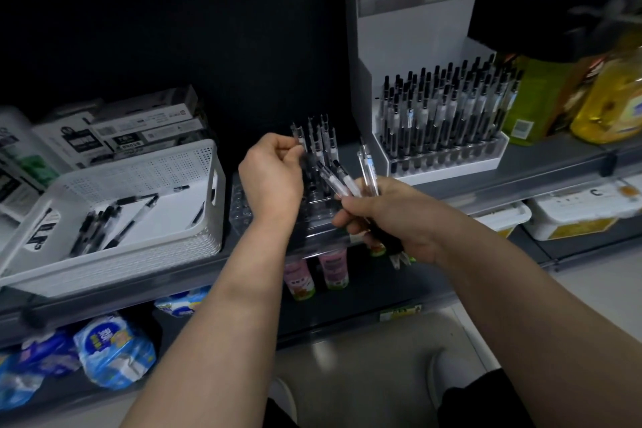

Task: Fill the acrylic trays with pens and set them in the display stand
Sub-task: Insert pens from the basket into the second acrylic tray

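Head view: left hand [271, 177] pinching 1 pen [298, 138] at acrylic tray [319, 234], shelf [521, 177] front edge; right hand [392, 215] gripping pen bundle [349, 181].

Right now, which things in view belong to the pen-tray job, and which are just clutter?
Job: left hand pinching a pen; right hand gripping a pen bundle; acrylic tray; display stand; white basket of loose pens.
Clutter: stationery boxes; oil bottle; tissue packs; pink bottles.

Grey shelf [542, 163], L to R: boxes [139, 128], white basket [139, 254], acrylic tray [240, 207], display stand [399, 31], oil bottle [611, 97].
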